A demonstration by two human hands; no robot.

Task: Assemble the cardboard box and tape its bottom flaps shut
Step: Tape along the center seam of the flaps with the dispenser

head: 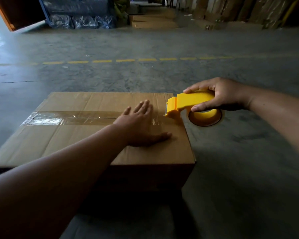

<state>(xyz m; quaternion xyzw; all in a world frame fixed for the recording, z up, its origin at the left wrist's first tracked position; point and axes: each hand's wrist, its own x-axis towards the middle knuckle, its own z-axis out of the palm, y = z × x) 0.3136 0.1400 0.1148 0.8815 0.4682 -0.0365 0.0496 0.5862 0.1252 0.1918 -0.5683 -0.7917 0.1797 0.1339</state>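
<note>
A brown cardboard box (72, 140) stands on the concrete floor with its flaps folded shut on top. A strip of clear tape (62, 118) runs along the centre seam from the left edge to the right edge. My left hand (141, 125) lies flat with straight fingers on the box's right part, pressing on the tape. My right hand (221, 94) grips a yellow tape dispenser (190, 104) just past the box's right edge. The dispenser's toothed blade sits at the tape's end, near the box corner.
Grey concrete floor (231, 152) surrounds the box, with a dashed yellow line (124, 60) across it farther off. At the back lie flat cardboard stacks (154, 21), wrapped dark bundles (79, 19) and leaning cardboard sheets (240, 11).
</note>
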